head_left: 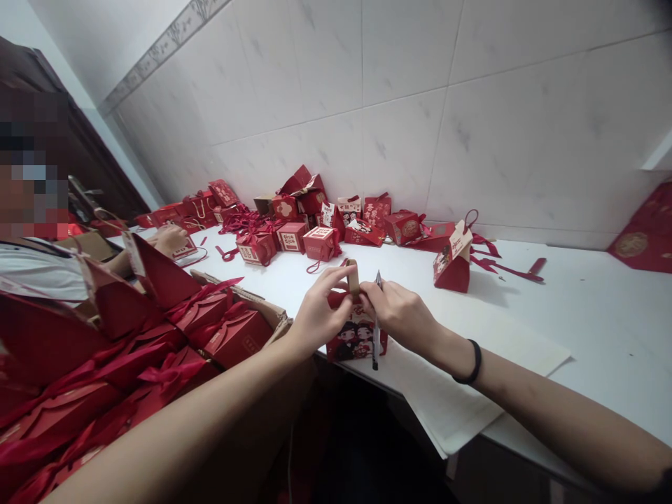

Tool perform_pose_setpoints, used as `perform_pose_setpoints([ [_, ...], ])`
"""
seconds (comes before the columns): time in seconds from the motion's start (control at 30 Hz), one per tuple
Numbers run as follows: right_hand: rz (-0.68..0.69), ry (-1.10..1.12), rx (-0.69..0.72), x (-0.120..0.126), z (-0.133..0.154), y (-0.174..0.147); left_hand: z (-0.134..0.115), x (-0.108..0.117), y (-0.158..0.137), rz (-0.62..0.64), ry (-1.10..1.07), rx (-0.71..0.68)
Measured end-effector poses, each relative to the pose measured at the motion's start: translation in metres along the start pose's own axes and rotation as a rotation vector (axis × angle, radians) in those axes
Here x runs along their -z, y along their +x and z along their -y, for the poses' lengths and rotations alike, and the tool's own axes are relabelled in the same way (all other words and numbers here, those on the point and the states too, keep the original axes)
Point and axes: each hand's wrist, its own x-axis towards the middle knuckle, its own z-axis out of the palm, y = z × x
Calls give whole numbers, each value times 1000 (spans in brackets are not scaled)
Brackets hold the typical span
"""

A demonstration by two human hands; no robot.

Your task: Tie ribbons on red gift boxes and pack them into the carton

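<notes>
In front of me at the table's near edge stands a red gift box [355,340] printed with two cartoon figures. My left hand [324,306] pinches a tan strip or flap [353,278] at the box's top, between thumb and fingers. A pen [376,339] is held in my right hand [402,309], pointing up and down in front of the box. The right fingertips also meet the top of the box beside the flap; what exactly they grip there is hidden. A white sheet [446,413] lies under my right forearm and hangs over the edge.
A carton [281,329] full of red boxes [236,336] with ribbons stands at left. More red gift boxes [321,243] line the white table [588,315] against the tiled wall. One house-shaped box [452,262] stands at right. Another person's hand [172,240] is at far left.
</notes>
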Motion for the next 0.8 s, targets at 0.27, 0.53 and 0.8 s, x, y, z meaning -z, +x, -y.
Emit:
perform_pose_setpoints([
  [0.27, 26, 29, -8, 1, 0, 0, 3, -1, 0, 0, -46, 12],
  [0.53, 38, 129, -47, -3, -2, 0, 2, -2, -2, -32, -4, 37],
  [0.8, 99, 219, -109, 0, -2, 1, -2, -3, 0, -44, -64, 161],
])
